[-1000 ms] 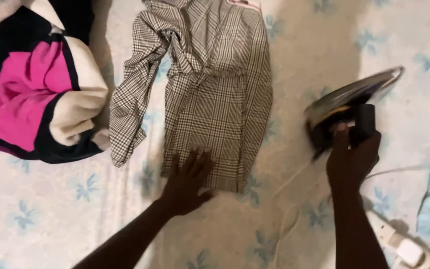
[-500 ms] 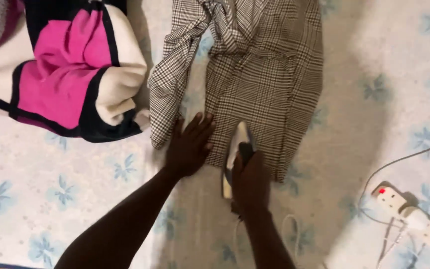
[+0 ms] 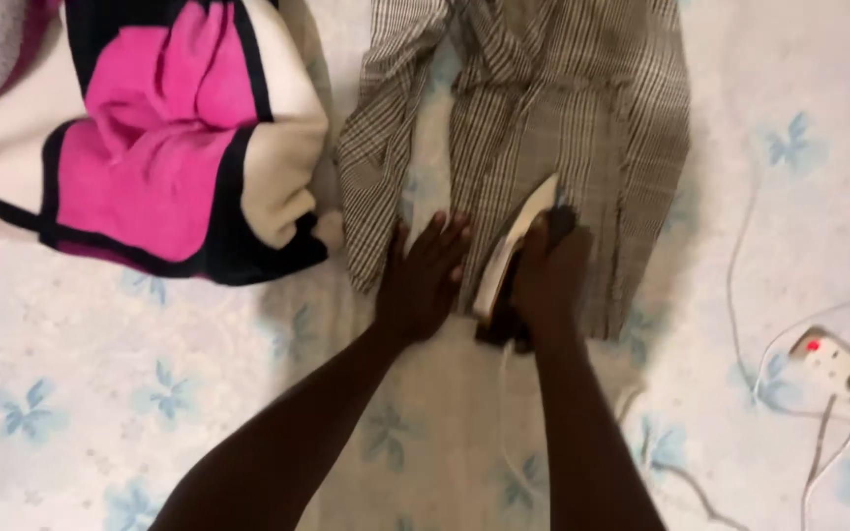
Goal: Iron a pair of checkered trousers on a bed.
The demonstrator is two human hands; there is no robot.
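Observation:
A black-and-white checked garment (image 3: 582,118) lies spread on a pale sheet with blue flowers (image 3: 150,393). My right hand (image 3: 548,270) grips the handle of an electric iron (image 3: 512,251) that rests on the garment's lower part, tip pointing away from me. My left hand (image 3: 420,275) lies flat, fingers apart, on the garment's lower left edge just beside the iron. One sleeve (image 3: 381,167) hangs down at the left.
A folded pink, black and cream blanket (image 3: 150,147) lies at the upper left. A white power strip with a red light (image 3: 833,359) and white cords (image 3: 750,265) sit at the right edge.
My right hand brought the iron from the right side onto the garment and pushed it up the cloth. My left hand stayed pressed on the lower edge. The camera view shifted.

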